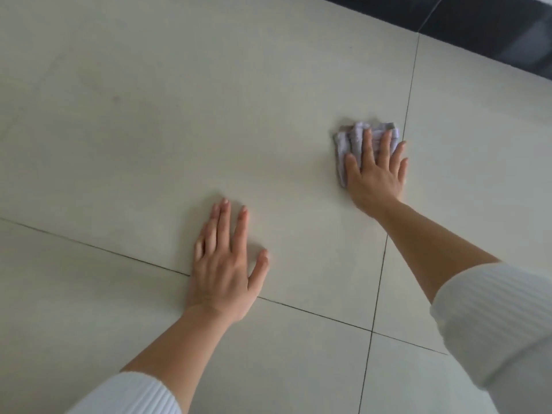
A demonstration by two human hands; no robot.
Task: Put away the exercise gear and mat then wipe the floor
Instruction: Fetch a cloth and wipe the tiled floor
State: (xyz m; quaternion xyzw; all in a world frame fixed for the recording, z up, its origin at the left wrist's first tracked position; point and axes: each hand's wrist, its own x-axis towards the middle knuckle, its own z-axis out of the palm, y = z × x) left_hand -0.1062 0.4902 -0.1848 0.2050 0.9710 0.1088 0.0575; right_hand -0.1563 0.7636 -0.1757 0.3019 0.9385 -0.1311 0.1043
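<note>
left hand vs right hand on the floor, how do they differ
The left hand rests flat on the bare floor; the right hand presses a pale cloth onto it. The left hand is nearer the camera; the right hand reaches farther out. The left hand's palm covers a tile seam; the right hand lies beside another. Both are palm down with straight fingers.

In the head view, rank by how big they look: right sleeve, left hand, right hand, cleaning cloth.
1. right sleeve
2. left hand, looks larger but is nearer the camera
3. right hand, so their true order is unsure
4. cleaning cloth, partly hidden under the right hand
</note>
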